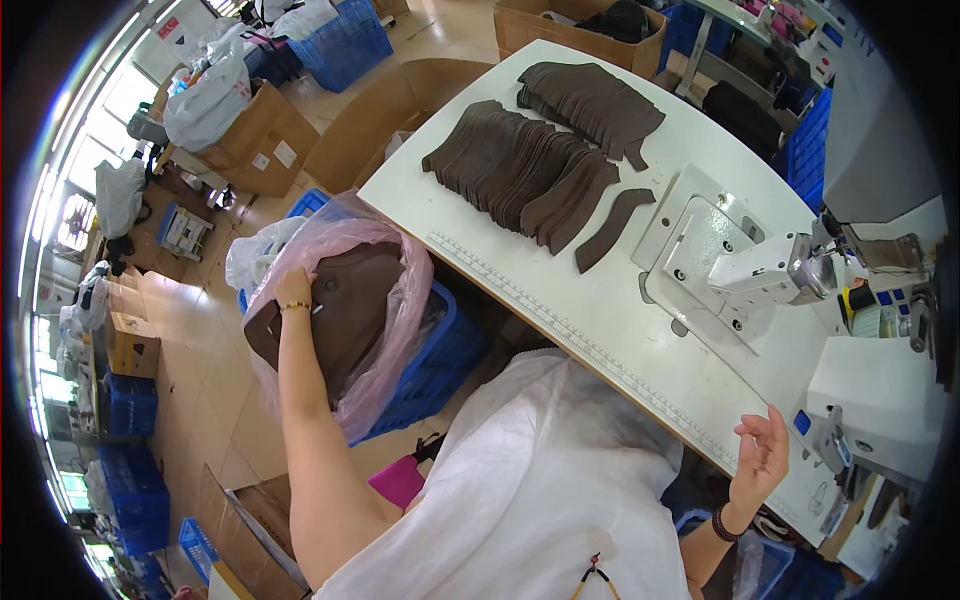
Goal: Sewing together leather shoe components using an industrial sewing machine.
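Observation:
My left hand [294,288] reaches into a pink plastic bag [408,275] lining a blue crate to my left. Its fingers are closed at the edge of a large dark brown leather-like piece [355,300], partly hiding the grip. My right hand [764,455] hovers by the front edge of the white table, fingers apart and holding nothing. Two rows of stacked brown cut pieces, the nearer row [510,165] and the farther row [590,100], lie on the table. One curved brown strip [614,230] rests alone beside them.
A white sewing machine [765,272] is set into the white table [520,265] on the right. The blue crate [425,365] stands against the table's left side. Cardboard boxes [258,140] and another blue crate [345,45] occupy the floor beyond.

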Motion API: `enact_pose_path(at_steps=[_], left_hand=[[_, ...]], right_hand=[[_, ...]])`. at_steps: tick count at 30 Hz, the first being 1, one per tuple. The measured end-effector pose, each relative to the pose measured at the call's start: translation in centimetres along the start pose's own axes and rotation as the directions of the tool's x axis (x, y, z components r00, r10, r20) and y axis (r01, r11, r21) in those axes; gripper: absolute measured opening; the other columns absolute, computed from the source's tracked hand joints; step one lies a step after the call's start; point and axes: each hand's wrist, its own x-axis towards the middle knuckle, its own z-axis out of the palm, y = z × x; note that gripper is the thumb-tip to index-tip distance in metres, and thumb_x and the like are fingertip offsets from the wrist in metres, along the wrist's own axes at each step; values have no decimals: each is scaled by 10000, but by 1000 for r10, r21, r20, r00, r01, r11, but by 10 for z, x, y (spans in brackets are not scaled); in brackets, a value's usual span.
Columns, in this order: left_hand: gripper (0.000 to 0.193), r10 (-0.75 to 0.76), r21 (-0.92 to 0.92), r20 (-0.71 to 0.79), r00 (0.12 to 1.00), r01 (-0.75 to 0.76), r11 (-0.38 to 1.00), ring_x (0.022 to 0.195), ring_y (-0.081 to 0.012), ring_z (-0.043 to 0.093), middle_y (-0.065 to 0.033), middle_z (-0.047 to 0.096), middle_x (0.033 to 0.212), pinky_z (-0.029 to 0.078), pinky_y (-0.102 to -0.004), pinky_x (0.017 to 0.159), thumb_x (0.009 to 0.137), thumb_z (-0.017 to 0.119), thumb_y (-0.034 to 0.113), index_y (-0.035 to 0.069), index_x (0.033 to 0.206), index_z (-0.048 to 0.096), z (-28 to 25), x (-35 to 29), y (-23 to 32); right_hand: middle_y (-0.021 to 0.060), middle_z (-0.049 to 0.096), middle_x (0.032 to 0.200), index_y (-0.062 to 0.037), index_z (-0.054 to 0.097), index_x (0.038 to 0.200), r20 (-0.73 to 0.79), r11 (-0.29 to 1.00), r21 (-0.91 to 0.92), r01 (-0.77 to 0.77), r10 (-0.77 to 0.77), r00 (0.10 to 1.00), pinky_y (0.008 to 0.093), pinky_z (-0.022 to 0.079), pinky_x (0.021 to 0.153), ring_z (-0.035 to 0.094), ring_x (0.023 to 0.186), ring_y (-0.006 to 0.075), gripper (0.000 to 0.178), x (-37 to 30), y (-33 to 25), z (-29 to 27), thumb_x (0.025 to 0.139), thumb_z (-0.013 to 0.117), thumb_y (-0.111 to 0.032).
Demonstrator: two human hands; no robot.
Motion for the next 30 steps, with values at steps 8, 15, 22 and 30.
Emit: enact_pose_path(at_steps=[8,15,22,30], left_hand=[[240,69,299,133,989,-107,948,997,-265,685,-111,696,1090,569,-405,783,931,509,127,103,1031,727,-78,49,40],[242,79,180,160,984,-108,978,1045,-283,661,-122,674,1145,541,-422,826,909,547,212,103,1054,708,-27,16,8],[477,-20,9,-163,986,22,1000,1279,-370,413,-191,477,1334,323,-474,1060,871,633,216,106,1322,523,-37,-19,71],[299,457,-405,-769,447,-894,192,1106,-340,550,-178,598,1150,423,-407,966,863,659,126,27,1143,631,-210,-56,300]], right_hand=[[129,631,1005,62,486,1303,-38,999,25,-45,46,998,328,463,880,599,833,180,462,-2,2,-5,861,610,13],[125,635,997,58,490,1302,-62,1000,5,-29,29,998,315,474,844,599,835,177,450,-10,10,-6,869,602,19],[113,647,993,57,527,1269,-122,990,-131,-59,43,992,286,476,817,595,844,152,414,-12,8,-23,859,587,55],[106,684,977,22,649,1123,-626,809,-488,-328,-63,777,264,486,817,626,854,147,250,-70,29,-149,885,645,-52]])
